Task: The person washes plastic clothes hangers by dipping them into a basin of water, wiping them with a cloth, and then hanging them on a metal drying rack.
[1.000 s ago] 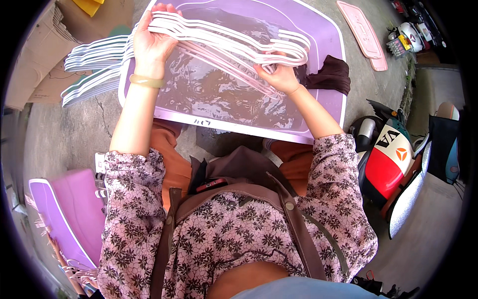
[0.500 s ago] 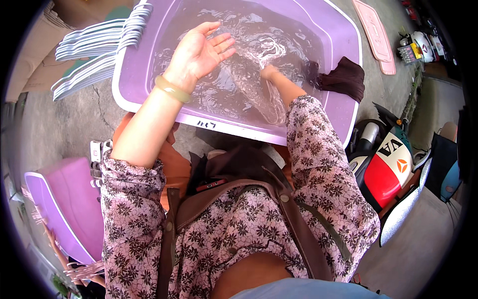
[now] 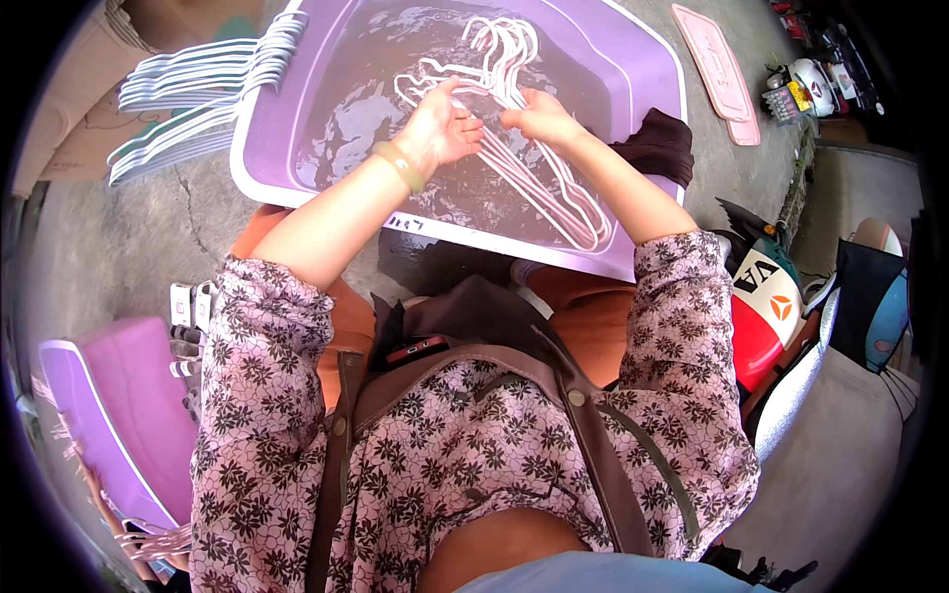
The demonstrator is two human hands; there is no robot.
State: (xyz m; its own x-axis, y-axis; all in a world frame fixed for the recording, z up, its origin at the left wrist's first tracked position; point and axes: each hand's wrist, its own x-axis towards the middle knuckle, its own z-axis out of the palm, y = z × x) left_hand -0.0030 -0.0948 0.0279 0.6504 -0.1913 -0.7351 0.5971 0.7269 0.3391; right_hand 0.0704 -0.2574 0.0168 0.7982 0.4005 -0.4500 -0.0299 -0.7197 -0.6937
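Note:
In front of me a bunch of white wire hangers (image 3: 554,168) is lifted at a slant over the brownish water in a purple tub (image 3: 633,59). Their hooks point away from me, and the long lower ends reach toward the near right side. My right hand (image 3: 542,119) is closed around the wires below the hooks. My left hand (image 3: 443,128), wearing a pale bangle (image 3: 400,165), is cupped with its fingers apart against the left side of the bunch. Dark wet cloth (image 3: 657,146) hangs over the tub's right rim.
More pale hangers (image 3: 193,74) hang on the tub's left rim. A second purple tub (image 3: 114,415) stands at my left. Pink lids (image 3: 717,74) lie on the ground beyond the right rim. A red, white and green vehicle panel (image 3: 766,306) is close at my right.
The hangers have come up from the water, held in my right hand. My left hand has moved down and right to meet them. My view has shifted slightly.

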